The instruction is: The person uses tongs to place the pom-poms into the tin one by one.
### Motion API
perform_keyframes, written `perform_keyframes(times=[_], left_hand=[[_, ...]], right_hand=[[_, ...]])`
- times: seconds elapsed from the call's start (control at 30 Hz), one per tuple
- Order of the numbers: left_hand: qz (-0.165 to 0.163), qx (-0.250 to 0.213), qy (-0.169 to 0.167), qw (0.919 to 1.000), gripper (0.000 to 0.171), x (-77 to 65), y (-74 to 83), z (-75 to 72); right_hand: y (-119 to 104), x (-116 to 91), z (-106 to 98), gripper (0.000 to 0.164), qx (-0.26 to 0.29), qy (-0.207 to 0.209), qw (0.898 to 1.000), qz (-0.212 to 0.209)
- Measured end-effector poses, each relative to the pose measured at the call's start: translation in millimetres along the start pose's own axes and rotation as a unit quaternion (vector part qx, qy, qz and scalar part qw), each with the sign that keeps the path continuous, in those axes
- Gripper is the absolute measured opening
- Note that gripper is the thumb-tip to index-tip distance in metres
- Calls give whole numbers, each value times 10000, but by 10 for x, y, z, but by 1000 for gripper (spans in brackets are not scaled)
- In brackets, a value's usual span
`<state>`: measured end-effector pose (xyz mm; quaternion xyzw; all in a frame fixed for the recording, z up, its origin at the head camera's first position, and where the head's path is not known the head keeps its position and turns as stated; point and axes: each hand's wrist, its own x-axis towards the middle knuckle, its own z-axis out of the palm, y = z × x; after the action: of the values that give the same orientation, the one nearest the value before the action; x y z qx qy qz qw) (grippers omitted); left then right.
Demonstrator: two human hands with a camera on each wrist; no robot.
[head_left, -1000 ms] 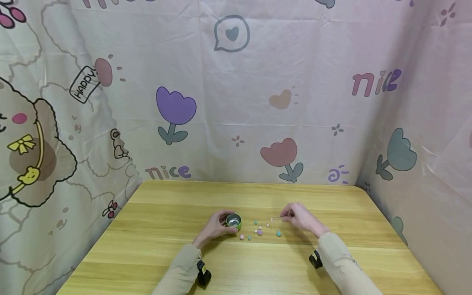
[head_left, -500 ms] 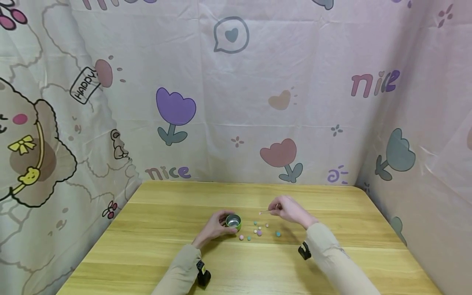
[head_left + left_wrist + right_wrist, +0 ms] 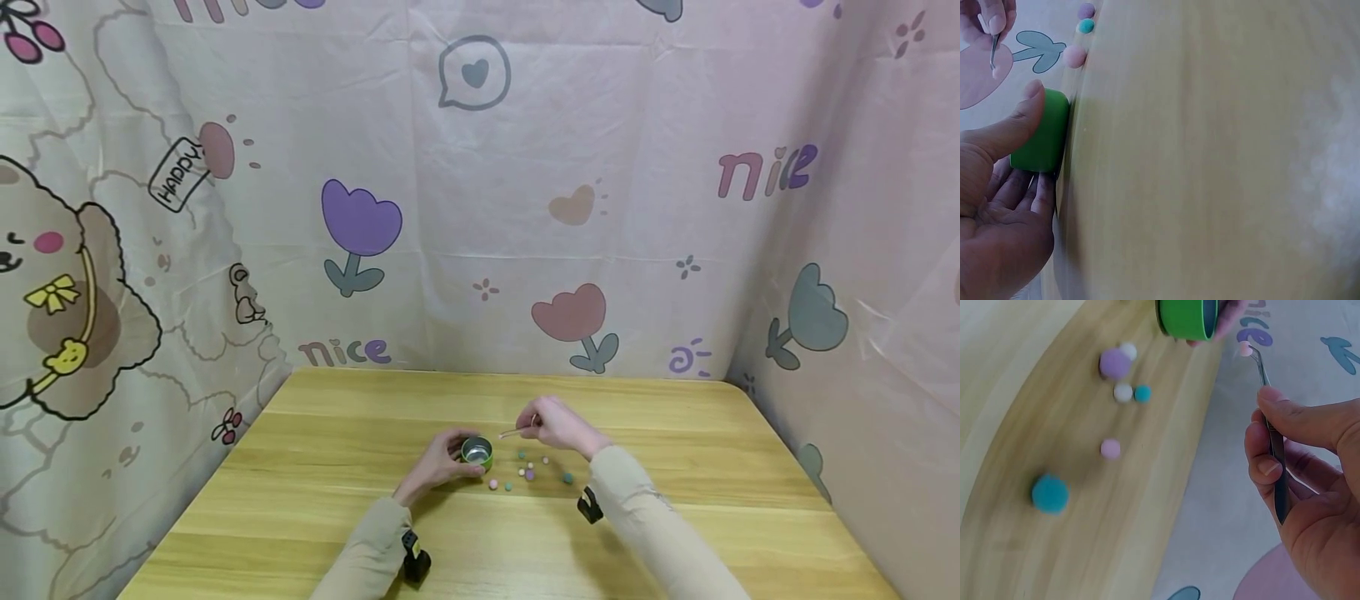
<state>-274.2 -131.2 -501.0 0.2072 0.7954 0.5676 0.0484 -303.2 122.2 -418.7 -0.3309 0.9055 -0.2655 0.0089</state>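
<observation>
My left hand (image 3: 441, 461) holds a small round green tin (image 3: 1044, 137) upright on the table, thumb on the near side and fingers around the far side. Its open top shows a silvery inside in the head view. Bent-tip tweezers (image 3: 1277, 462) are pinched between the thumb and fingers of my right hand (image 3: 558, 427). A small light pink pompom (image 3: 1245, 349) is gripped at their tip, in the air just right of the tin. On the table lie a large teal pompom (image 3: 1050, 494), a purple pompom (image 3: 1114, 363) and a pink pompom (image 3: 1110, 449).
Between and in front of the hands are more loose pompoms, among them a white pompom (image 3: 1123, 393) and a small blue pompom (image 3: 1142, 394). The wooden table (image 3: 337, 400) ends at a printed cloth backdrop (image 3: 480, 167) behind and at both sides.
My right hand has moved left with the tweezers, lifting the small pink pompom from the right side of the scatter toward the tin. The left hand and tin have stayed in place.
</observation>
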Motion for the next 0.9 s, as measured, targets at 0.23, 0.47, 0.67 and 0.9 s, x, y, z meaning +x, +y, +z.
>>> perform_keyframes(times=[0.23,0.47,0.67,0.9], left_hand=[[6,-81,-38,10000,63,3,3,1],[88,-189,-98,9997,64,1,20,-2],[83,-178,-103,9998,63,2,21,-3],[-68,-234,-51,9997,62,7,3,-12]], right_hand=[[-30,97,117,7,16,-62,9997,-222],[-35,161,204,8,163,-178,9996,-135],[-49,189,242,8,268,-203,9994,-119],[-86,204,244,9,315,-189,9993,-80]])
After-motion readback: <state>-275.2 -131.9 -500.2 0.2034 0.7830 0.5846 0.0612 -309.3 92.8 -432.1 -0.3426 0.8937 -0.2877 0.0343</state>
